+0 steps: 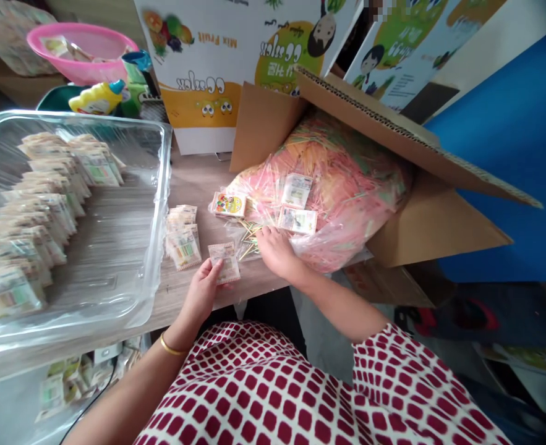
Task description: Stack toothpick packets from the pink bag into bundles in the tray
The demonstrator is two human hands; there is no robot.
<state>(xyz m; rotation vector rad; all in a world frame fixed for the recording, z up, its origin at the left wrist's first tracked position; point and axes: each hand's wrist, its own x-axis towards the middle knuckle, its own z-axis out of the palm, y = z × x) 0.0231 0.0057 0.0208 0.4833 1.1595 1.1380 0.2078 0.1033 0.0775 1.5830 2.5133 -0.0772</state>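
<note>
My left hand (pixel 204 278) pinches a small printed packet (pixel 226 266) between thumb and fingers above the table's front edge. My right hand (pixel 276 250) lies on a small pile of thin yellow-green sticks (pixel 247 241), its fingers bent and closed at the sticks; the fingertips are partly hidden. Just behind that pile is a stack of colourful small packets (pixel 229 204). A large clear bag (pixel 328 185) full of pink, orange and green thin sticks spills from an open carton, with two loose packets (pixel 297 219) on it. To the left of my left hand stands a short row of filled packets (pixel 183 238).
A clear plastic tray (pixel 154 204) at left holds rows of packets. Behind it are a pink basin (pixel 80 68) and a yellow bottle (pixel 96 99). Printed cartons (pixel 203 123) stand at the back. Flaps of the open carton (pixel 439 216) jut out at right.
</note>
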